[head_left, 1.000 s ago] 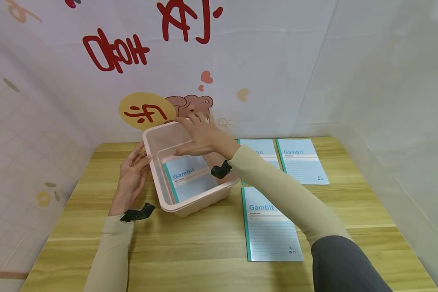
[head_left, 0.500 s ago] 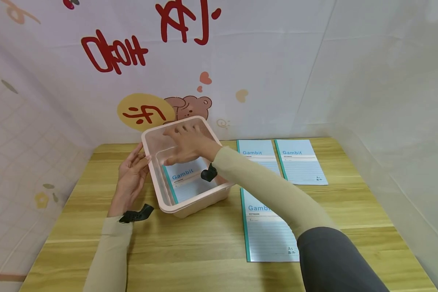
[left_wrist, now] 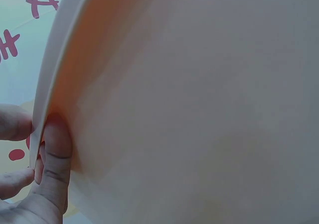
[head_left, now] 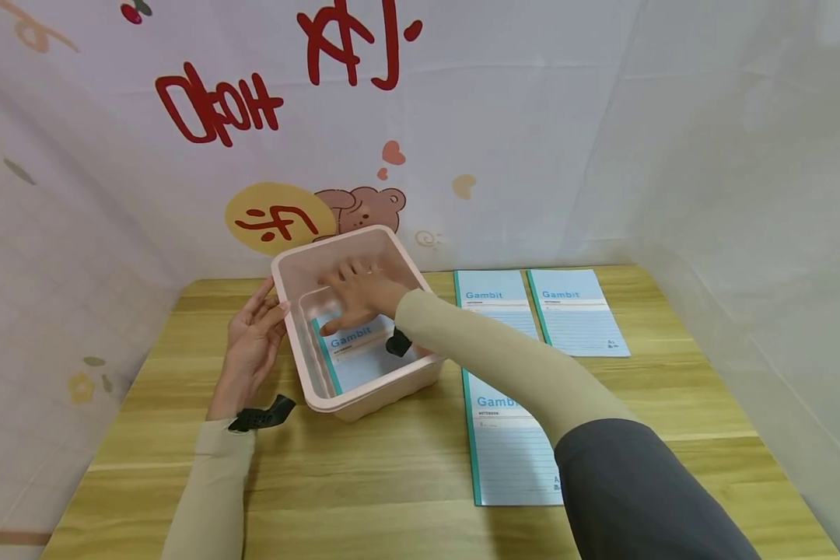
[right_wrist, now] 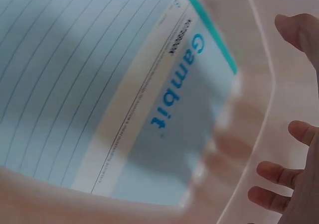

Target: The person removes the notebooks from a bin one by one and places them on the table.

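Note:
A pale pink plastic bin (head_left: 392, 394) stands turned at an angle on the table, one notebook (head_left: 371, 362) with a teal spine and the word "Gambit" lying face up on its floor. My left hand (head_left: 252, 346) pinches the bin's left rim; in the left wrist view, fingers of the left hand (left_wrist: 54, 179) lie on both faces of the bin's rim. The right hand (head_left: 360, 295) reaches inside with spread fingers, over the notebook's upper part, holding nothing. Close up, fingers of the right hand (right_wrist: 294, 181) are beside the bin's wall, and the notebook (right_wrist: 114, 84) fills the left side.
Three matching notebooks lie on the wooden table (head_left: 364, 482) right of the bin: a back-middle notebook (head_left: 490, 294), a back-right notebook (head_left: 579, 315) and a front notebook (head_left: 511, 459) partly under the right sleeve (head_left: 504, 358). A printed cloth wall (head_left: 518, 117) rises behind.
My right hand has moved from above the bin's far rim down into the bin, toward the notebook. The left hand keeps its grip on the rim, and the bin has barely moved.

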Demonstrator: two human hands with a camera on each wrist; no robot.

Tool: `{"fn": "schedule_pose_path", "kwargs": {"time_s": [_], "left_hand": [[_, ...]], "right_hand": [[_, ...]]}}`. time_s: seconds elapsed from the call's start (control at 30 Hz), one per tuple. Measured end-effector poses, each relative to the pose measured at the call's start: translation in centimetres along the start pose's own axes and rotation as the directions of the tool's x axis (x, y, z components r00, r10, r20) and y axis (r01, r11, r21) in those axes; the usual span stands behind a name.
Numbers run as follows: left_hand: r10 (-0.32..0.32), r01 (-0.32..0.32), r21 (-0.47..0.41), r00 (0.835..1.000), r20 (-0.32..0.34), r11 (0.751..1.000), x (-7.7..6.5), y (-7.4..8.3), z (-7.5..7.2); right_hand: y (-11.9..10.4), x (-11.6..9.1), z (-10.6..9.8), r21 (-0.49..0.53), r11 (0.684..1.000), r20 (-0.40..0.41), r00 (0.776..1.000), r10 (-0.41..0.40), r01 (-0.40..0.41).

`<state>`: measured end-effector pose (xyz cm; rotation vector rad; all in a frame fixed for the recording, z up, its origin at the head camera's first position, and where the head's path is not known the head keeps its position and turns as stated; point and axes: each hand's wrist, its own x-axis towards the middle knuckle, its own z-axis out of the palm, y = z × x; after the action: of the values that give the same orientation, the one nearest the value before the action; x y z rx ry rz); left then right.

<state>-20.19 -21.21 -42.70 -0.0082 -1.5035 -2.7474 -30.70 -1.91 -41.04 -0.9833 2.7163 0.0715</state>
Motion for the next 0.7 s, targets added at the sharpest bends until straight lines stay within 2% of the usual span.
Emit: {"fn": "schedule_pose_path", "kwargs": {"time_s": [0.17,0.43,0.7], "left_hand": [[0.009,-0.009,0.005,1.0,0.0,1.0,0.0,0.1,-0.2],[-0.008,0.007,0.017,1.0,0.007,1.0,0.0,-0.1,-0.2],[0.005,-0.005,0.034,1.0,0.003,0.999,-0.1,0.0,-0.2]], "right_hand": [[-0.4,0.9,0.7,-0.02,1.0,0.013,1.0,-0.011,0.011],[-0.8,1.7,2.4,0.044,0.999,0.103,0.994,-0.025,0.021],[-0.6,2.4,3.1,0.091,0.994,0.126,0.99,-0.067,0.055]]}}
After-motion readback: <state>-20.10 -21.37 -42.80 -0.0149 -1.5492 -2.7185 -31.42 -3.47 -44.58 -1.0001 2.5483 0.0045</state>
